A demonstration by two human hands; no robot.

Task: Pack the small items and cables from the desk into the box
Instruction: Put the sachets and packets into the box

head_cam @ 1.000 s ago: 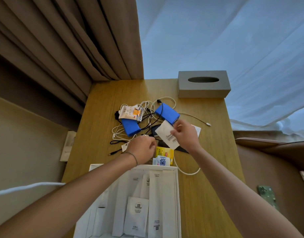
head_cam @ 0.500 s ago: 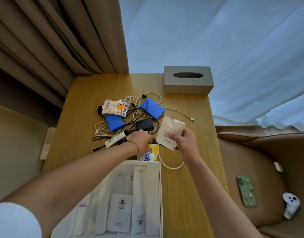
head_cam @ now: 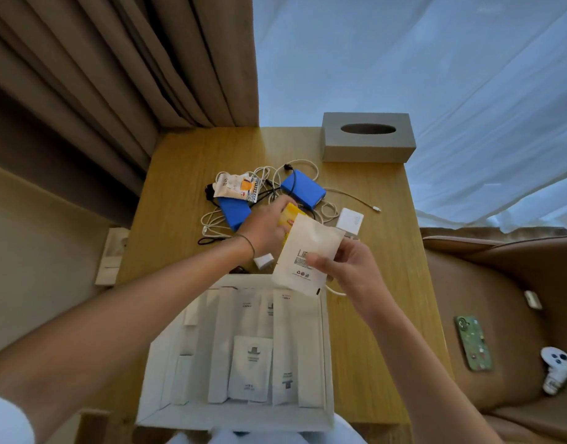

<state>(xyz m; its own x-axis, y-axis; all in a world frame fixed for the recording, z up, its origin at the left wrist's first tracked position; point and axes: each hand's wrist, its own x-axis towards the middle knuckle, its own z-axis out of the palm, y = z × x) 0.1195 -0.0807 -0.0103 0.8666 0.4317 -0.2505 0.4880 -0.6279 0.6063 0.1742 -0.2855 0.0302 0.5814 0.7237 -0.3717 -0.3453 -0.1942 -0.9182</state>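
From the head camera, the right hand (head_cam: 349,270) pinched a cream sachet (head_cam: 304,254) above the white box's (head_cam: 327,347) far edge. The left hand (head_cam: 266,225) had its fingers curled round a yellow packet (head_cam: 290,216) (partly hidden) over the counter (head_cam: 387,283), near blue power banks (head_cam: 303,190) and tangled white cables (head_cam: 218,224).

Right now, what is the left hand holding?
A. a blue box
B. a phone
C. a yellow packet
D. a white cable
C: the left hand grips a yellow packet just behind the white pouch that the right hand holds.
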